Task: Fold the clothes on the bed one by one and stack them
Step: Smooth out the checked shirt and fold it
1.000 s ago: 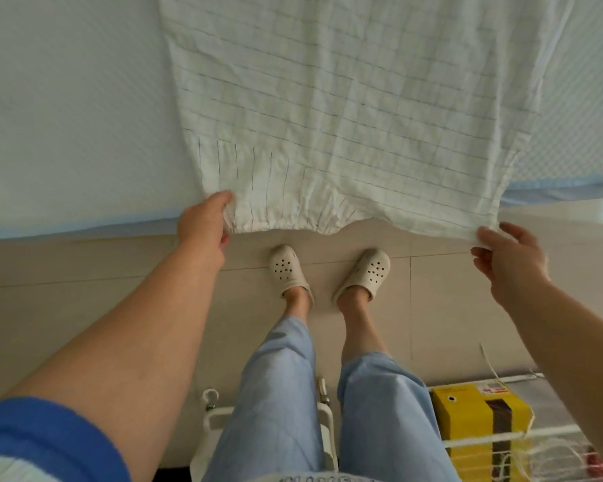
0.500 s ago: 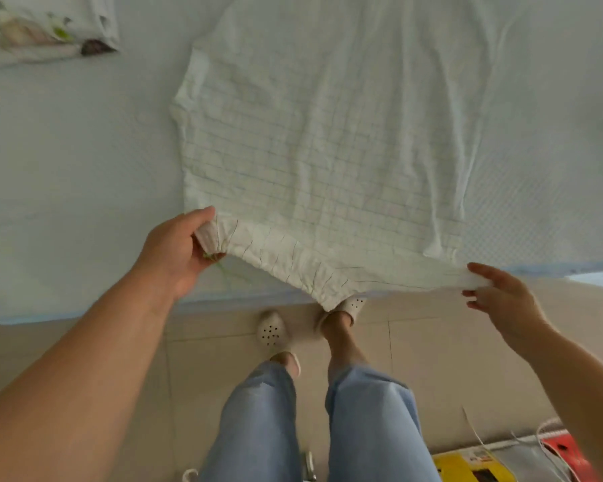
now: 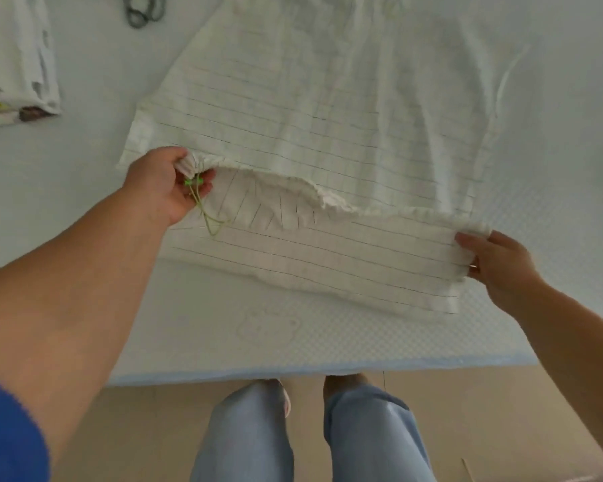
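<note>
A white garment with thin dark grid lines (image 3: 314,109) lies spread on the pale blue bed (image 3: 84,210), its gathered hem lifted and turned over towards the far side. My left hand (image 3: 164,182) grips the hem's left corner, where a green drawstring dangles. My right hand (image 3: 491,262) pinches the hem's right corner. The lower part of the garment is doubled over under the raised hem. A folded white garment with a printed pattern (image 3: 14,64) lies on the bed at the far left.
A grey cord or strap (image 3: 141,10) lies on the bed at the top. The bed's near edge (image 3: 293,372) runs across in front of my legs, with beige tiled floor (image 3: 136,429) below it.
Both hands have carried the hem from hanging over the bed's edge up onto the bed, folding the lower part over. The view has tilted up over the bed.
</note>
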Tool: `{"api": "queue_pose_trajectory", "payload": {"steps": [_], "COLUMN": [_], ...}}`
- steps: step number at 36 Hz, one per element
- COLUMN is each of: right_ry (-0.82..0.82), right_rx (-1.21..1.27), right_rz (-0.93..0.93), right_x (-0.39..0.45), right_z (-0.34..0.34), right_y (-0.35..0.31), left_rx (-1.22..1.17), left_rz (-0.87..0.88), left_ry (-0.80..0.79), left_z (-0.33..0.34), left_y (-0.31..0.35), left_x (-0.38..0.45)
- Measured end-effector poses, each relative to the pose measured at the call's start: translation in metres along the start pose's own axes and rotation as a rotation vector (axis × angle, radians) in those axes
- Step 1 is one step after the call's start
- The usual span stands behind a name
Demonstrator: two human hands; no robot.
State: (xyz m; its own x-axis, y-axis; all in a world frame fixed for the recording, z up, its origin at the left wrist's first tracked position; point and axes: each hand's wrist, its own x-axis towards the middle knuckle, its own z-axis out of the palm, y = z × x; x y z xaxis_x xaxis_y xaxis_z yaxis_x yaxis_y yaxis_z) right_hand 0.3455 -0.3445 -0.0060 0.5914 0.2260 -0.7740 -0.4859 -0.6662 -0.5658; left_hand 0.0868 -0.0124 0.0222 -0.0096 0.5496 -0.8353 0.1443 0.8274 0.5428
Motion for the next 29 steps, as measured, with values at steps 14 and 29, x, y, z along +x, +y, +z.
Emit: {"api": "queue_pose_trajectory", "payload": {"steps": [14,29], "right_ry": [0.325,0.311], "right_rx": [-0.437,-0.781], "right_rz": [-0.059,-0.291], "right_x": [0.027,-0.047], "right_z": [0.031,0.091], "right_y": [0.006,-0.012], "left_rx": [0.145,0.816], "left_rz": [-0.034,0.405], "left_ry": [-0.063,0.275], "left_z": [0.024,-0.089], "left_y": [0.003,-0.03], "left_x": [0.043,0.018]}}
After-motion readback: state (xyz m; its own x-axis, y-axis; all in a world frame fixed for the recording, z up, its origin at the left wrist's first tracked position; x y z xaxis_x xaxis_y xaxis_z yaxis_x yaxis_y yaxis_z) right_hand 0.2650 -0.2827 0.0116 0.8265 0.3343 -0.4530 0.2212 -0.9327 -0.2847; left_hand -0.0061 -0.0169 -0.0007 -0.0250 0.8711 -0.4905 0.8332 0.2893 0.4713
